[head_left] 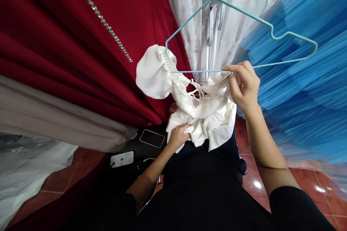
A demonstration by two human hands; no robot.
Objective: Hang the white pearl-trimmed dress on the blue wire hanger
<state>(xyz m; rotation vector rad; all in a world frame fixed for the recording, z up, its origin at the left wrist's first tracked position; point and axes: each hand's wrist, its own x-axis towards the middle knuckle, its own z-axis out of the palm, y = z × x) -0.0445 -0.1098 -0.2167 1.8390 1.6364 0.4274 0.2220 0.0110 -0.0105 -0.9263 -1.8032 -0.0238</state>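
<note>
A white garment with pearl-like beading along its neckline hangs by one puffed sleeve from the left end of a light teal hanger. My right hand pinches the beaded edge on the other side, right at the hanger's bottom bar. Lower down, my left hand is closed on the gathered white fabric near my lap. White ties show in the middle of the neckline. The hanger's right end carries no fabric.
Red cloth with a jewelled strip hangs at the left, blue tulle at the right, white fabric behind. Two phones, one dark-screened and one white, lie on a black surface at lower left.
</note>
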